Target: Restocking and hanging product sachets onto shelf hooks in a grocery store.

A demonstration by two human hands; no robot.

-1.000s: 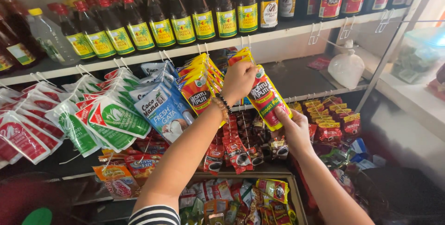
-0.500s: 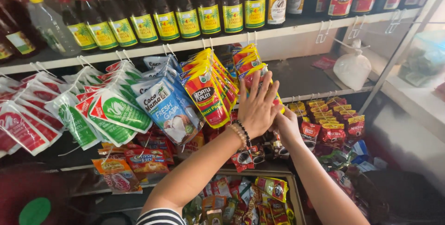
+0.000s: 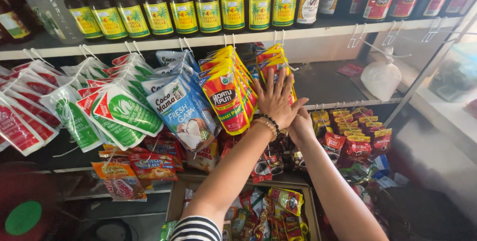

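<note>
Two hands are now up at the right-hand hanging bunch of yellow-and-red sauce pouches (image 3: 271,64), which hangs from a hook under the shelf edge (image 3: 318,32). A second ago the left hand (image 3: 276,99) was gripping the top of one such pouch while the right held it lower down, away from the rack; half a second ago the pouch was being pushed in against the bunch. Now the pouch sits among the others on the hook, and the left hand lies flat over the front of the bunch with its fingers (image 3: 271,79) spread wide and straight, pressing rather than gripping and closed on nothing. The right hand (image 3: 300,126) is tucked just below and behind the left wrist, near the lower edge of the pouches; whether its fingers are curled on a pouch cannot be told, since the left hand hides them. Judging from this, the hanging looks done and the hands are only settling the bunch. Just to the left hangs a second, fuller bunch of the same pouches (image 3: 226,89), touching the blue coconut-milk packs (image 3: 184,114); green-and-white pouches (image 3: 119,112) crowd farther left. Vinegar bottles (image 3: 208,7) line the shelf above. Small red sachets (image 3: 357,136) hang low on the right, and a cardboard box of mixed sachets (image 3: 276,211) sits below the forearms.
</note>
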